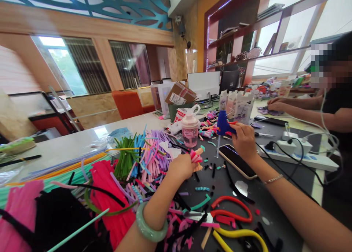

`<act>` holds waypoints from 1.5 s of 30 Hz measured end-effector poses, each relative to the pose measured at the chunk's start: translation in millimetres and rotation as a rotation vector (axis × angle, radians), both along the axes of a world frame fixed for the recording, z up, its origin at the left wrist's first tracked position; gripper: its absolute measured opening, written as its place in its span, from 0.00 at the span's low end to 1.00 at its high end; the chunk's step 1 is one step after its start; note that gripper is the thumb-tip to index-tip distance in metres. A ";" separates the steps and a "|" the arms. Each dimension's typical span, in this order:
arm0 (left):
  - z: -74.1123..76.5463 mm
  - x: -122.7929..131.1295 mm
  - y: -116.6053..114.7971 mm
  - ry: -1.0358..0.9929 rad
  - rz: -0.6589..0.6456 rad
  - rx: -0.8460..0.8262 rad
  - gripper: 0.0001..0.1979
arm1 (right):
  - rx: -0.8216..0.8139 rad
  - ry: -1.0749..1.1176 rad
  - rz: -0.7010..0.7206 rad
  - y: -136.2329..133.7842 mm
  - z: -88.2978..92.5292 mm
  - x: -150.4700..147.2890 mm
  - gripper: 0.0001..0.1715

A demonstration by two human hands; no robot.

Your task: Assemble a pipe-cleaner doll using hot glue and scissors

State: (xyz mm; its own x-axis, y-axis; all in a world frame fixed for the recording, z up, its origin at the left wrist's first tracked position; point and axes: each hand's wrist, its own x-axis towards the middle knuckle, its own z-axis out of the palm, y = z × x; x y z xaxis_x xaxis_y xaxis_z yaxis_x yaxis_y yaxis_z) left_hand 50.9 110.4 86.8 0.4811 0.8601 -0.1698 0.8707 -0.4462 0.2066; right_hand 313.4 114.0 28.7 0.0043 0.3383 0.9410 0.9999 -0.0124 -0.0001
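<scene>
Pink fuzzy piece [196,156], with a teal end, is in my left hand [182,166], pinched above the dark mat [220,184] in the head view. My right hand [243,140] grips a blue glue gun [223,123], its clear glue stick [218,147] hanging down just beside the phone [238,161]; gun and piece are apart. I take the step in hand to be gluing, though I cannot tell whether any glue is on. To my mind the next move calls for a steady left pinch and bringing the gun's tip, which I cannot make out, to the piece without burning myself
</scene>
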 end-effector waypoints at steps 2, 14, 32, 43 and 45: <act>0.2 -0.2 -0.4 0.007 0.003 -0.002 0.18 | 0.035 -0.025 0.011 0.9 -1.5 -0.1 0.14; -0.5 0.6 1.2 0.031 0.020 -0.001 0.18 | 0.151 -0.106 0.015 3.9 -3.7 1.4 0.16; -1.6 2.3 0.1 0.031 0.006 -0.011 0.19 | 0.168 -0.138 -0.014 6.0 -5.4 2.0 0.16; -3.0 0.6 2.1 0.039 0.015 -0.010 0.20 | 0.142 -0.087 0.001 6.3 -7.5 5.3 0.16; -2.7 1.1 1.7 0.040 0.016 -0.012 0.19 | 0.135 -0.090 -0.009 6.3 -7.9 5.6 0.16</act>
